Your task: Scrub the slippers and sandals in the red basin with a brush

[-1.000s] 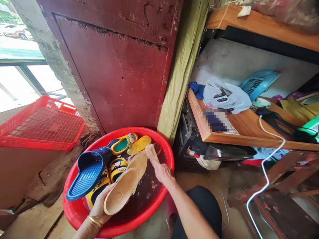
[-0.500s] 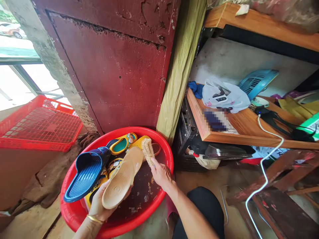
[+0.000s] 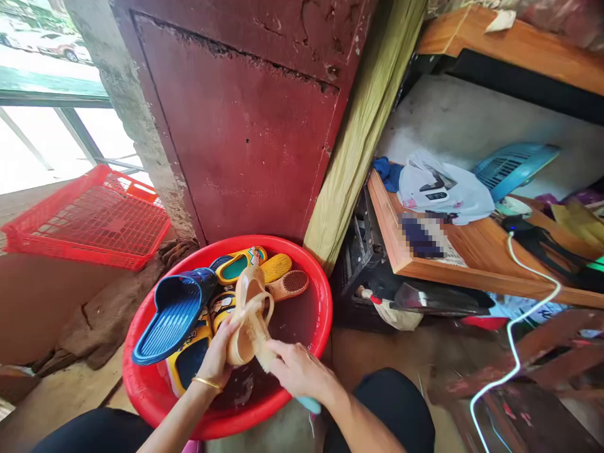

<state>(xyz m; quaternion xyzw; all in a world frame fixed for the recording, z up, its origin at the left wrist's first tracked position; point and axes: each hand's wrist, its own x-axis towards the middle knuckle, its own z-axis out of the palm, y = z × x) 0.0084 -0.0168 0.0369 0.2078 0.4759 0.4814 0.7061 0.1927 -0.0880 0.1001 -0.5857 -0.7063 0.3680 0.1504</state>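
Observation:
A red plastic basin (image 3: 283, 255) of murky brown water holds several slippers. My left hand (image 3: 217, 362) is shut on a beige sandal (image 3: 245, 296), which stands tilted up near the basin's middle. My right hand (image 3: 297, 368) grips a bristle scrubbing brush (image 3: 258, 336), its bristles pressed against the sandal. Its handle is hidden by my fingers. A blue slide sandal (image 3: 172, 318) lies to the left of my hands, and a yellow-and-black slipper (image 3: 186, 362) sits partly under my left wrist. Beyond the hands are a teal-lined yellow slipper (image 3: 238, 265) and a tan sole (image 3: 289, 284).
A red plastic crate (image 3: 89, 217) leans left of the basin beside a dark red metal panel (image 3: 236, 126). A brown cloth (image 3: 104, 314) lies by the basin. To the right stands a wooden shelf (image 3: 453, 267) holding a white plastic bag (image 3: 443, 189).
The beige sandal has turned up from lying flat and now stands tilted. The brush has moved from its outer side onto the sandal, and my right hand has shifted left.

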